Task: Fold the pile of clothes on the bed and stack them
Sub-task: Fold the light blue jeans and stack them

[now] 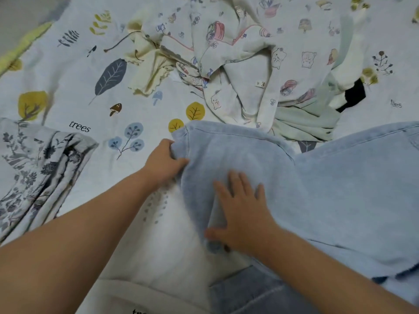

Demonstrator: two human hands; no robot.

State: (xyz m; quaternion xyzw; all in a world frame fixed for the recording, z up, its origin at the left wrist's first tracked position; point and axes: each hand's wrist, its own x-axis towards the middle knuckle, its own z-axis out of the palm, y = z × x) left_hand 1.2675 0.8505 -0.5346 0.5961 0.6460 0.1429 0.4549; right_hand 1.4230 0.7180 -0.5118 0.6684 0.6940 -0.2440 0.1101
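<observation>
The left hand [164,163] has its grip pinched on the folded corner of the pale blue denim garment [317,189]; the right hand [242,211] presses flat on it, fingers spread. The denim lies at five o'clock on the leaf-printed bed sheet [74,91]. It looks heavy and stiffish; hold seams and corners. The unfolded cartoon-print pile [244,53] waits at twelve o'clock.

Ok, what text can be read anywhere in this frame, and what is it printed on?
"trees": on the bedsheet, left of centre, above the floral garment.
"trees", blurred: on the sheet at the right edge, near a black item.
Cut-off letters at the bottom edge of the sheet: too partial to read.
Small tag on the cartoon-print pyjamas: too small to read.
</observation>
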